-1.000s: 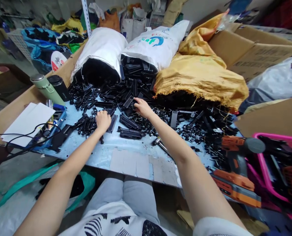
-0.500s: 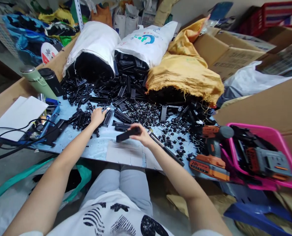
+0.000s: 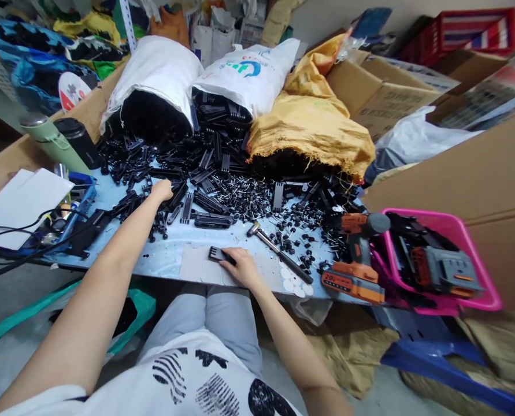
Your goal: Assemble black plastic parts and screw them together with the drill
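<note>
steadily, let the right hand (image 3: 242, 266), closed on the end of the black slotted piece (image 3: 216, 254) over the grey pad (image 3: 192, 264), brace it flat, while the left hand (image 3: 162, 189), whose grip i cannot tell, works gently among the black parts (image 3: 178, 193).

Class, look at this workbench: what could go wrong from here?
The drill stands near the front edge of the table, so a knock might tip it off. The hammer lies close to the right hand, which holds a black part; a sideways move could jolt the hammer and scatter nearby small parts.
</note>
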The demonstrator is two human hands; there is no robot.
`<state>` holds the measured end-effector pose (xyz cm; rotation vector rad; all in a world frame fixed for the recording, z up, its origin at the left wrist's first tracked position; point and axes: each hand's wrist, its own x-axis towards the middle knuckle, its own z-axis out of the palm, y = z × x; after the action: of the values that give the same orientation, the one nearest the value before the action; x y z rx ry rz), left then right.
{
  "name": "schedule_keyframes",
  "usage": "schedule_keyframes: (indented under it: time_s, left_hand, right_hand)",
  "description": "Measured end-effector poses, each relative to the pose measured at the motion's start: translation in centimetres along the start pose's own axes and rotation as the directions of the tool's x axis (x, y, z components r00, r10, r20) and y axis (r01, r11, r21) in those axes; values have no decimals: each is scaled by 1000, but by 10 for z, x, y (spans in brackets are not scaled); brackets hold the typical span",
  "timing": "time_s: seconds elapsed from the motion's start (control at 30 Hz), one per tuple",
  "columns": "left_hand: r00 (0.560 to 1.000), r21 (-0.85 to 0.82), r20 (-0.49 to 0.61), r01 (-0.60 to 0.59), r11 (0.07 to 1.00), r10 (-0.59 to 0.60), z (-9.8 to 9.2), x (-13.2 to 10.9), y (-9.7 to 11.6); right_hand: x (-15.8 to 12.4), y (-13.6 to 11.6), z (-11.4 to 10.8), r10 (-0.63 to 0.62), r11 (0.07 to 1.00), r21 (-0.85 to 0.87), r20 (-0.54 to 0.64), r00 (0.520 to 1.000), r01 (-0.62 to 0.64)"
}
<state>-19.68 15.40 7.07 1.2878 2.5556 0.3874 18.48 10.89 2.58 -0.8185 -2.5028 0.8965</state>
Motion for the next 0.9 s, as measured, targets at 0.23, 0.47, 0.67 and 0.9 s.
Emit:
schedule_keyframes:
  time_s: [0.23,0.47,0.67,0.9]
  left_hand:
    - [978,-104,-164,-144,984,126,0,-88,23]
    - [940,-763,73,-162,626,332,60,-222,44]
    - [908,-735,-78,-331,592,411,59,-250,60]
    - [851,-585,-223,-507,633,475,45,-253,71]
  right_hand:
    - [16,-13,11,383,560,753,133,914,-345]
    - [7,-27,-7,323,624,699,175,930,-348]
    - [0,-48,-17,297,543,773,187,936,-327]
    - [1,-48,-21,203,682,702,88,975,-205]
